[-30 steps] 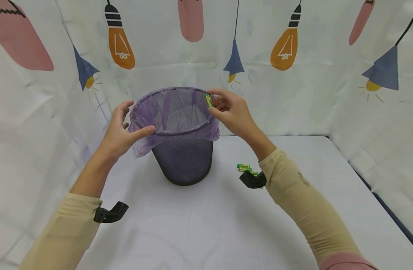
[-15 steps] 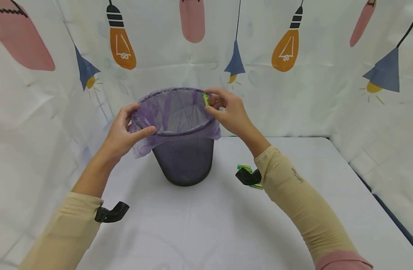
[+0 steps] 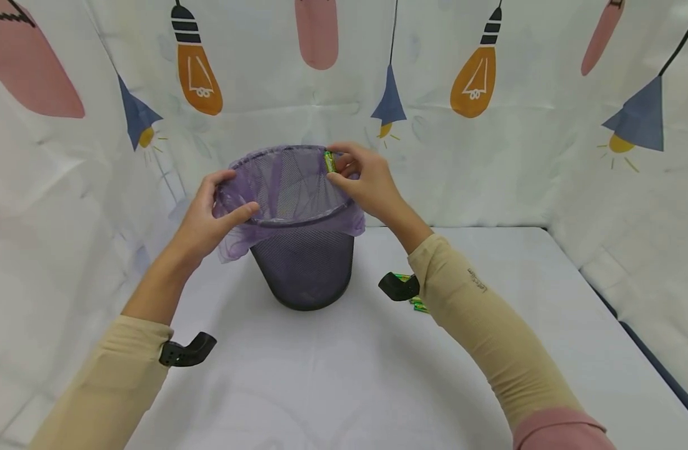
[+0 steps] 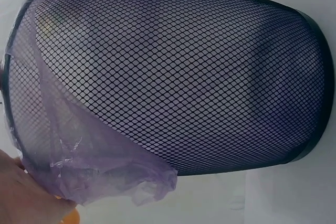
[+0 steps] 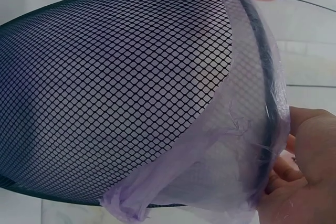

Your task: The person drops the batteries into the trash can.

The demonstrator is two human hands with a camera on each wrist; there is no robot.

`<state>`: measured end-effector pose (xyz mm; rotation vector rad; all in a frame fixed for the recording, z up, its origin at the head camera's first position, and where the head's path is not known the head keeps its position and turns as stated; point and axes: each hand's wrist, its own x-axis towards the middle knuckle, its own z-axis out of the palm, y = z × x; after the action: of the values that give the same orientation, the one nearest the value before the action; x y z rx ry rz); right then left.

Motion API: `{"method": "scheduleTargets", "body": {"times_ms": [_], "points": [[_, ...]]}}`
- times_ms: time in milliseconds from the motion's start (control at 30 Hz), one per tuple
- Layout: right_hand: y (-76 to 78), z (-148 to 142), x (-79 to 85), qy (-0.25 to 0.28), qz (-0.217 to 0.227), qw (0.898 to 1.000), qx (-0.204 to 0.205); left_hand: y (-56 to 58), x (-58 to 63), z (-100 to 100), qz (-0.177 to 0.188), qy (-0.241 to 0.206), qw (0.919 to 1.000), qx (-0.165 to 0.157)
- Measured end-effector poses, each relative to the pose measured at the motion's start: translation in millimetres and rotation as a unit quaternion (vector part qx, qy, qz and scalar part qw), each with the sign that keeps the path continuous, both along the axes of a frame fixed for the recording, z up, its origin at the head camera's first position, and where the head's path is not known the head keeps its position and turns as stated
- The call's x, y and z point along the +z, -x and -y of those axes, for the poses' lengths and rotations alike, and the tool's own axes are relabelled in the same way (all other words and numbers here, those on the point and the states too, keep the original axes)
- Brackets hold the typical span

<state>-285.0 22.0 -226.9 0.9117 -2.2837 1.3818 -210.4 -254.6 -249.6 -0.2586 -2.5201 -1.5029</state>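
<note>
Slanting both forearms point(image 3: 484, 319) forward over the table point(image 3: 287, 387). Showing loose batteries point(image 3: 420, 308) between the mesh bin point(image 3: 304, 269) and the table's right edge, partly behind the black wrist mount point(image 3: 397, 287). Standing the bin toward the far edge, well left of the far right corner. Risking tipping, or a slipping purple liner point(image 4: 110, 150), by pressing or tugging unevenly while gripping the lined rim with the left hand point(image 3: 203, 222), spreading thumb from fingers. Risking dropping one battery point(image 3: 329, 162) outside by loosening early while pinching it in the right hand point(image 3: 372, 184) at the mouth's right side.
</note>
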Motion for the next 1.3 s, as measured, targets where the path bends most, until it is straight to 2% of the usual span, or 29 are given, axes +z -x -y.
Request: {"method": "scheduleTargets", "body": {"times_ms": [233, 533, 633, 767, 867, 1300], "points": [[1.1, 4, -1.0, -0.009, 0.012, 1.000, -0.003, -1.2, -2.0, -2, -0.004, -0.016, 0.9999, -0.005], [-0.2, 3, -2.5, 0.000, 0.013, 1.000, -0.004, 0.1, -7.8, -4, 0.009, -0.057, 0.9979, -0.030], [-4.6, 2, -0.1, 0.021, 0.019, 1.000, 0.002, 0.3, -9.0, -3, 0.006, -0.063, 0.9976, -0.029], [-19.1, -2, 9.0, 0.054, 0.018, 0.998, 0.006, 0.7, -9.8, -2, 0.000, -0.074, 0.9968, -0.029], [-29.1, -6, 14.5, 0.060, 0.010, 0.998, 0.003, 0.8, -10.0, -2, -0.005, -0.079, 0.9965, -0.029], [-30.9, -35, 9.3, 0.060, -0.012, 0.998, -0.027, 2.1, -10.2, 1, -0.011, -0.069, 0.9971, -0.031]]}}
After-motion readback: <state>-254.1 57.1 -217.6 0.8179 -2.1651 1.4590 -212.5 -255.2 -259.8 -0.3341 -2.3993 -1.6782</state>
